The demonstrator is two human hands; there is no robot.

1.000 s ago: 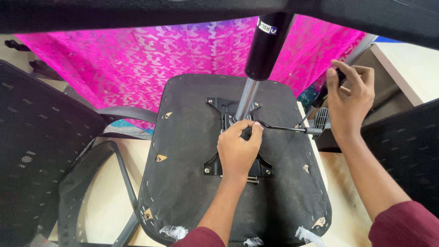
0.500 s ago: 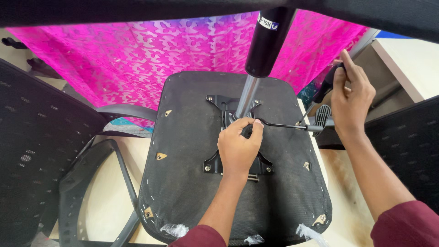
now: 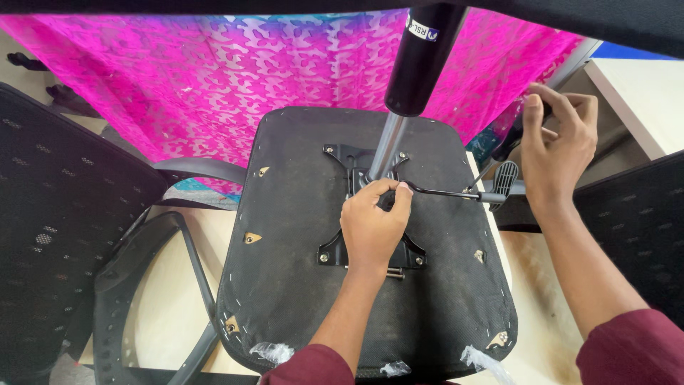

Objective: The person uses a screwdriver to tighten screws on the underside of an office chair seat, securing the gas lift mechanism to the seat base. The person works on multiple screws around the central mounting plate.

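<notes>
An office chair seat lies upside down, its black underside facing me. A black metal mechanism plate is bolted to its middle, with the gas lift cylinder rising from it toward the camera. My left hand rests on the plate, fingers curled around the base of the cylinder. A thin lever with a black paddle handle sticks out to the right. My right hand is raised beyond that handle, fingers closed on a small dark object that is mostly hidden.
A bright pink patterned cloth hangs behind the seat. A black mesh chair back and armrest frame lie at the left. Another mesh panel is at the right, with a white tabletop beyond it.
My right hand has risen and drifted slightly away from the lever handle, turning its grip. My left hand has stayed on the mechanism plate.
</notes>
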